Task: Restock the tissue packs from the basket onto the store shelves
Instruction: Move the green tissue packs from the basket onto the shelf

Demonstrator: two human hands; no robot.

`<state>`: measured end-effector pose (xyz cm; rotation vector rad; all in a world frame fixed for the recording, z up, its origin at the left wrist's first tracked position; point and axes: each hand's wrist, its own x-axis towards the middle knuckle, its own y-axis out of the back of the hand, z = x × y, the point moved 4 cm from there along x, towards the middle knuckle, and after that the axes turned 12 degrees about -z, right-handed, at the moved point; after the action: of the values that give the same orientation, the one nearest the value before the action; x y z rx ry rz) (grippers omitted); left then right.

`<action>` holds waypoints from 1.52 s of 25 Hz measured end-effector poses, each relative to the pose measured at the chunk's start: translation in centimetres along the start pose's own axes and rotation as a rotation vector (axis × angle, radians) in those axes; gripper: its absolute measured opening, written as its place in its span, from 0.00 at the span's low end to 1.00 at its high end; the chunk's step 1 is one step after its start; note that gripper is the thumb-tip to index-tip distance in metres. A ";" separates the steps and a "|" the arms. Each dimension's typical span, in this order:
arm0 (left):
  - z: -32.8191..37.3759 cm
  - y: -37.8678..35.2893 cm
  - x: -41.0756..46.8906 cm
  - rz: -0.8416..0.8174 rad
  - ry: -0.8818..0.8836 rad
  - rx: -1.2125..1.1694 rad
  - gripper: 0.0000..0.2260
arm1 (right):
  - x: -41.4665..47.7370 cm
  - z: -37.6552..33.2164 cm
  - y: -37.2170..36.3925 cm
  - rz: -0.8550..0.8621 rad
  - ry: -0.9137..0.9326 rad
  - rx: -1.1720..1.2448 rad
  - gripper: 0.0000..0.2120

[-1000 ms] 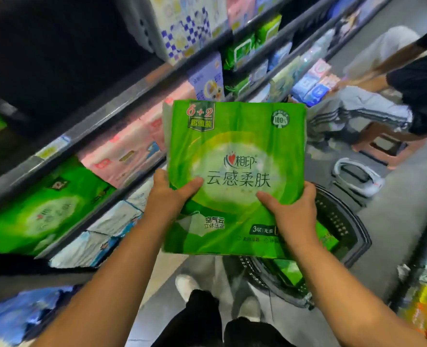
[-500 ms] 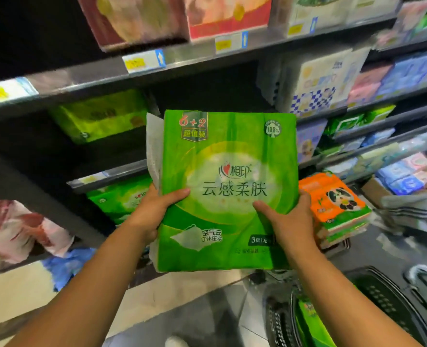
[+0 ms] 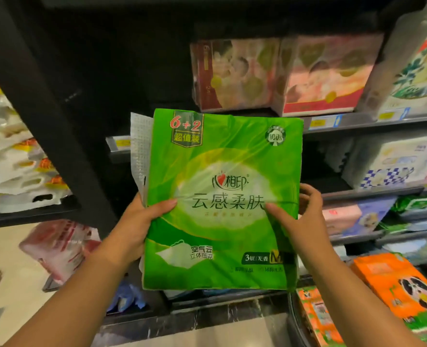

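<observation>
Both hands grip what I see as a green tissue pack [image 3: 222, 196], one on each side. My left hand [image 3: 134, 224] lays its thumb flat across the printed front, with its fingers hidden behind the left edge. My right hand [image 3: 302, 216] presses its thumb on the front and curls its fingers round the right edge. I have the pack upright in the air before the shelves, its top level with a shelf edge [image 3: 357, 122] carrying yellow price tags. Orange packs [image 3: 402, 289] sit at lower right.
</observation>
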<state>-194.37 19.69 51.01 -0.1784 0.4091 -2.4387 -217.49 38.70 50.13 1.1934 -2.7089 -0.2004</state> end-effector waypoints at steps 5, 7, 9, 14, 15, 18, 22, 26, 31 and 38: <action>5.8 5.7 0.8 -0.024 0.006 0.229 0.47 | 6.5 -10.3 -2.8 0.010 0.375 -0.534 0.49; 7.2 6.8 1.0 -0.059 0.035 0.315 0.47 | 9.3 -13.6 -4.8 -0.208 0.348 -0.693 0.49; 8.3 7.1 1.6 -0.131 0.054 0.358 0.47 | 11.6 -14.5 -7.3 -0.547 0.175 -0.672 0.50; 11.4 7.1 3.5 -0.243 0.099 0.495 0.43 | 14.1 -12.1 -11.0 -0.820 0.008 -0.061 0.40; 12.2 7.0 4.0 -0.250 0.105 0.533 0.42 | 14.4 -12.1 -11.3 -0.800 0.062 0.020 0.38; 15.2 6.4 5.3 -0.180 0.104 0.782 0.35 | 15.9 -12.5 -11.2 -0.697 0.207 0.184 0.33; 19.0 5.2 6.9 0.082 0.045 1.285 0.38 | 18.4 -13.0 -10.3 -0.619 0.296 0.298 0.32; 18.8 5.0 4.5 0.701 -0.356 1.691 0.37 | 21.2 -13.2 -8.7 -0.560 0.313 0.407 0.37; 12.2 7.6 5.2 0.640 -0.151 0.775 0.39 | 23.8 -14.2 -7.6 -0.477 0.297 0.521 0.28; 16.0 6.7 8.6 0.672 -0.328 0.800 0.22 | 27.1 -15.9 -9.6 -0.563 0.118 0.613 0.19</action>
<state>-193.50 5.40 64.02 -0.0680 -0.5721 -1.6964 -225.15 11.37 66.65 2.0319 -2.3203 0.6575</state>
